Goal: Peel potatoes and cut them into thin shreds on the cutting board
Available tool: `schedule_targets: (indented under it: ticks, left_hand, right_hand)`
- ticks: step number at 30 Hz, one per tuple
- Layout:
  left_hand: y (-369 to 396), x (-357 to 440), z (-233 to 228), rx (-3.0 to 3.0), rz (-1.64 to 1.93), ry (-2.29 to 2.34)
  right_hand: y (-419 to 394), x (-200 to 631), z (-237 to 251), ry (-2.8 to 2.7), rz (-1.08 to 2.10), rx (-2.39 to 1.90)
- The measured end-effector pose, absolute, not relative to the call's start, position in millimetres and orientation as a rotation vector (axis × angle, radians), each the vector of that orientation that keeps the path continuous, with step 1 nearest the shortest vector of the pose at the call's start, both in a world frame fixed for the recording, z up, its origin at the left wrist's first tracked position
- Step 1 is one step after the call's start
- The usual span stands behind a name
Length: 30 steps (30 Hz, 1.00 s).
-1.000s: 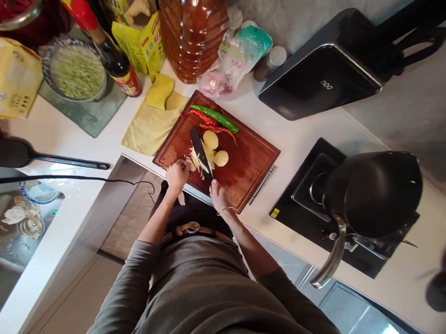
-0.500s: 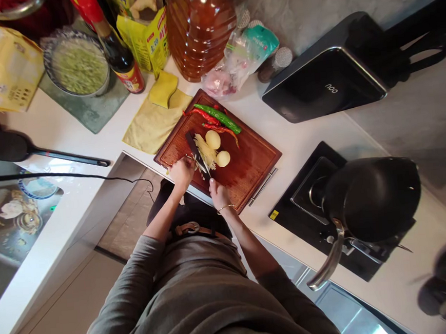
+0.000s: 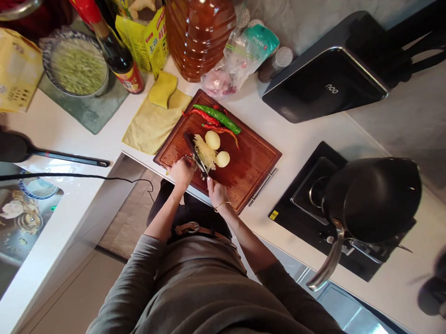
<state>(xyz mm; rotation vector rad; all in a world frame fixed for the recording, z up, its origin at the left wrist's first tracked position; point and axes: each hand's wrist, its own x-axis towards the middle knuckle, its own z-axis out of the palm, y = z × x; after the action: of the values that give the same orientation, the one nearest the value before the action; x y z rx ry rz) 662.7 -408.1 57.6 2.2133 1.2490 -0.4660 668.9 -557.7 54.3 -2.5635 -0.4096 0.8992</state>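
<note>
A person stands at a white counter (image 3: 70, 143), seen from above, working on a dark red wooden cutting board (image 3: 253, 159) that lies between a yellow cloth (image 3: 150, 124) and a black stove (image 3: 310, 201) carrying a black wok (image 3: 372, 196). The right hand (image 3: 217, 192) is closed around the handle of a dark kitchen knife (image 3: 194, 151), whose blade points away from the body along the left side of a pile of pale potato shreds (image 3: 205, 153). The left hand (image 3: 181, 171) rests at the near left edge of the board, fingers curled against the shreds beside the blade; how tightly it is closed cannot be made out. Two peeled potato pieces (image 3: 217, 148) sit just right of the pile, with a green chili (image 3: 217, 117) and red chilies (image 3: 205, 117) beyond them. The shreds look light, limp, wet and likely slippery, so they are best gathered with bent fingertips or scooped on the flat of the blade; the potato pieces look firm, smooth and prone to rolling. The knife is stiff and sharp, safe only at the handle. Compared with a second earlier, the blade has swung leftward to the pile's edge, the shreds are gathered more tightly, and the left hand has moved closer to the knife.
</note>
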Motion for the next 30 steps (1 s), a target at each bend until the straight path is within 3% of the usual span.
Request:
schedule_targets:
  ticks: [9,23,30]
  left_hand:
    - [-404.2,642.3,48.6,2.205,-0.280,1.092]
    - [-398.3,632.7,36.0,2.188,-0.235,1.042]
    - [-396.4,630.4,34.1,2.191,-0.205,1.001]
  right_hand:
    - [-569.0,667.6,52.9,-0.216,0.827,-2.249]
    - [-557.3,663.7,63.2,-0.497,0.952,-2.636]
    - [-558.7,669.9,52.8,-0.322,0.963,-2.371]
